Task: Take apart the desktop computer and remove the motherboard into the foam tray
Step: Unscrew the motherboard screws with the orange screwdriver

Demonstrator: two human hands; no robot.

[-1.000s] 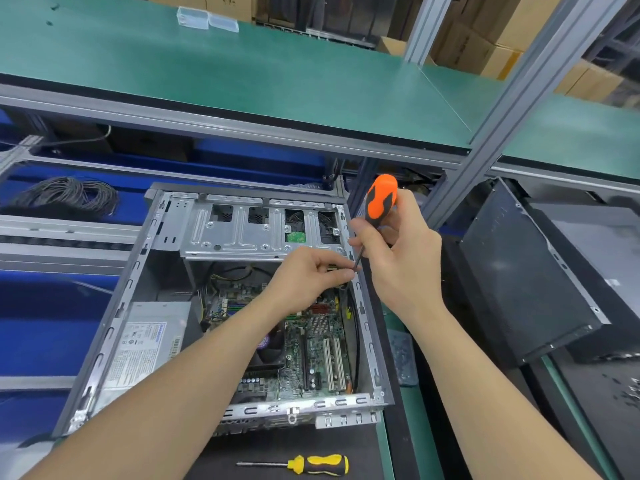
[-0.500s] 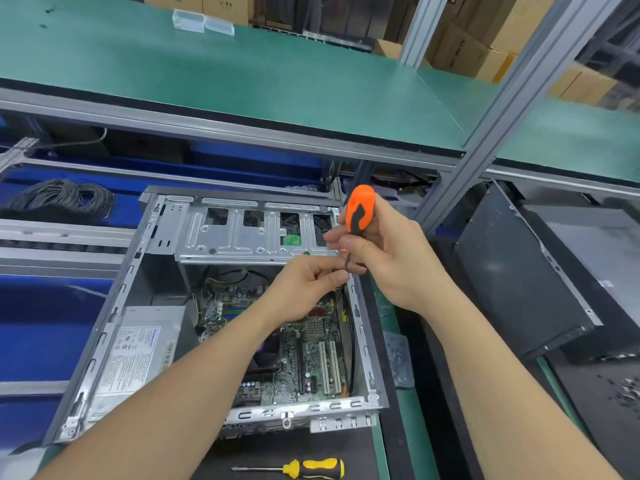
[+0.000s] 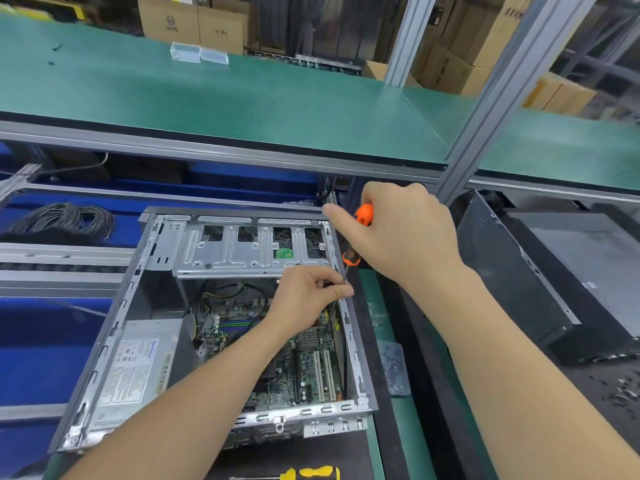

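Observation:
An open desktop computer case (image 3: 114,327) lies on its side before me. Its green motherboard (image 3: 311,368) shows inside, below a silver drive cage (image 3: 242,251). My right hand (image 3: 401,237) grips an orange-handled screwdriver (image 3: 351,256), shaft pointing down into the case's right inner edge. My left hand (image 3: 308,299) reaches inside with fingers curled at the screwdriver's shaft near the tip. What the fingers pinch is hidden. No foam tray is in view.
A power supply (image 3: 138,368) fills the case's lower left. A yellow-and-black screwdriver (image 3: 311,474) lies in front of the case. A black case panel (image 3: 512,278) leans at the right. Coiled black cable (image 3: 65,220) sits left. A green shelf (image 3: 207,98) overhangs behind.
My right hand has shifted on the orange screwdriver, now covering most of the handle from above. The left hand stays at the shaft near the tip.

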